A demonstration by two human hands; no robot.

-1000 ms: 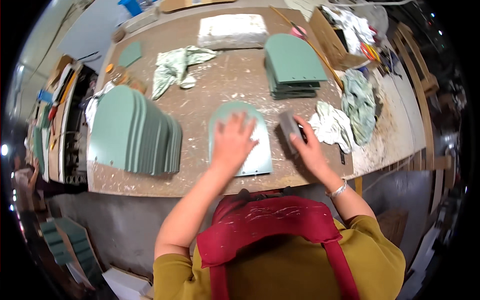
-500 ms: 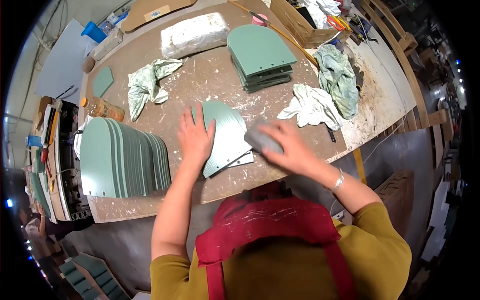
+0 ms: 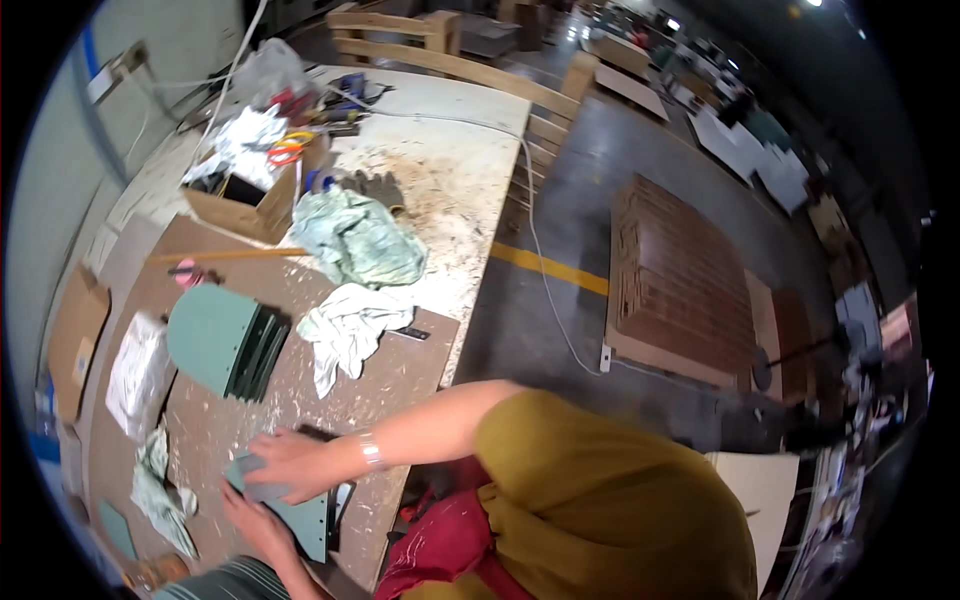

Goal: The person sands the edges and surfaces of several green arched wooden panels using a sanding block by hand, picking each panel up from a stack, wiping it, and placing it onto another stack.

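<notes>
A green round-topped panel (image 3: 303,524) with small holes along its straight edge lies on the brown worktable top, over at least one other panel. My right hand (image 3: 292,462) is closed over a grey sanding block (image 3: 266,491) and presses it on the panel's rounded end. Beside it my left hand (image 3: 254,522) lies against the panel's edge, fingers stretched out. Part of the panel is hidden beneath my hands. Farther away stands a short stack of green panels (image 3: 212,338). Another row of panels (image 3: 228,582) shows at the lower edge, mostly cut off.
Crumpled white cloth (image 3: 352,325) and a greenish cloth (image 3: 358,240) lie toward the table's right side. Another rag (image 3: 160,495) and a white wrapped bundle (image 3: 140,375) are at the left. A cardboard box (image 3: 245,210) stands farther back; a brown stack (image 3: 680,280) sits on the floor.
The view has swung to the right, so the table sits lower left and more floor shows. My right hand and the sanding block have moved to the panel's rounded end, close to my left hand.
</notes>
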